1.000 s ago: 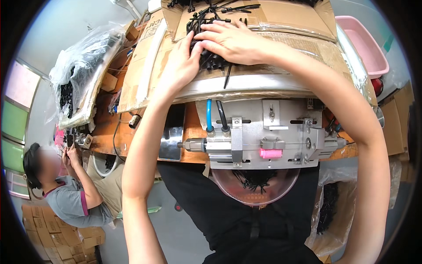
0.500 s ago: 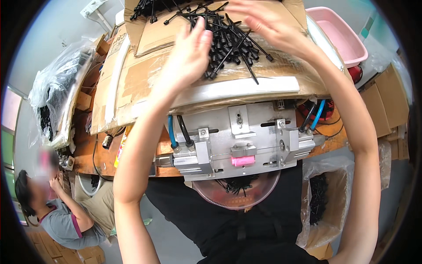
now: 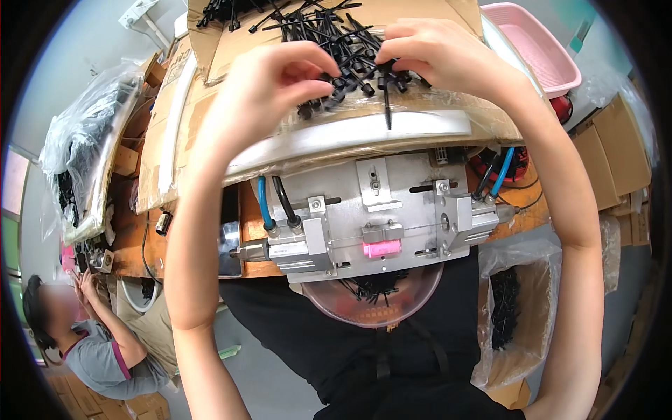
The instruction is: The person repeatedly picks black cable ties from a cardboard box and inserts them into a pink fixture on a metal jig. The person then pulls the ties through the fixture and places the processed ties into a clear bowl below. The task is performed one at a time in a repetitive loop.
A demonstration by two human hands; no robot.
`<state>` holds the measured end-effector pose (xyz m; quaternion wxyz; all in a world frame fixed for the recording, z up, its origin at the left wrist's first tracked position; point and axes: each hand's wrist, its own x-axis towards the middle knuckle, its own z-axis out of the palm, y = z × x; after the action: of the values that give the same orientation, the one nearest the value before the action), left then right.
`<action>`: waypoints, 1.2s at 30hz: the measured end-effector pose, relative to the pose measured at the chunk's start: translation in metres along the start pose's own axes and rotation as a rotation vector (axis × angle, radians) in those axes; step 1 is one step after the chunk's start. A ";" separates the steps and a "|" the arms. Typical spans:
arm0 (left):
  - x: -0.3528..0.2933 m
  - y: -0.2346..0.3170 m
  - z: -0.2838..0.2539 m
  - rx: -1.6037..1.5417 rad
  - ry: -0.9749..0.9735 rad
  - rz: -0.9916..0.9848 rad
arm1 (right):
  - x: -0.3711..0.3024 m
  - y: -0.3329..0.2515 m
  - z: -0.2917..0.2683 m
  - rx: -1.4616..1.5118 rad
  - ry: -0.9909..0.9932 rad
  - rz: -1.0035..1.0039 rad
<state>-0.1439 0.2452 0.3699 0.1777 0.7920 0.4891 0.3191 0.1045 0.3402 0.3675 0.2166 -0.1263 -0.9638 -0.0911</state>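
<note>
Black plastic rods with knobbed ends (image 3: 329,31) lie in a loose pile on a cardboard sheet (image 3: 273,129) ahead of me. At the near left side of the pile, my left hand (image 3: 273,84) has thumb and forefinger closing around a knobbed end, slightly blurred. Across from it, my right hand (image 3: 437,52) pinches another black rod at the pile's right side. One rod points toward me between the hands. Below them sits a metal fixture (image 3: 350,259) with a pink block (image 3: 382,248) at its centre. Neither hand touches the fixture.
Under the fixture, a translucent bowl (image 3: 329,308) holds black rods. A plastic-lined box (image 3: 532,350) with black parts stands at right. Blue and black hoses (image 3: 263,203) rise from the fixture. A pink basin (image 3: 539,52) is far right; another person (image 3: 105,350) sits at left.
Both hands have come closer to me and curled from spread fingers into pinches at the pile. Some rods shifted. The other person's hands have moved up.
</note>
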 end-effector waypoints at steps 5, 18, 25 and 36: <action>-0.012 -0.033 -0.035 -0.591 -0.103 -0.024 | -0.004 -0.001 -0.006 -0.076 0.010 -0.003; -0.096 0.024 0.026 -0.238 0.449 0.061 | 0.052 -0.032 0.004 -0.047 0.025 0.061; -0.189 0.082 0.139 0.230 0.187 -0.026 | 0.003 -0.061 -0.043 0.838 0.650 0.479; -0.183 0.084 0.175 0.421 0.089 -0.154 | -0.074 -0.097 -0.066 0.911 0.796 0.591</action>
<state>-0.0276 0.0497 0.2314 0.0108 0.7571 0.6113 0.2301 0.1674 0.2174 0.3817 0.6029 -0.2375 -0.6776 0.3478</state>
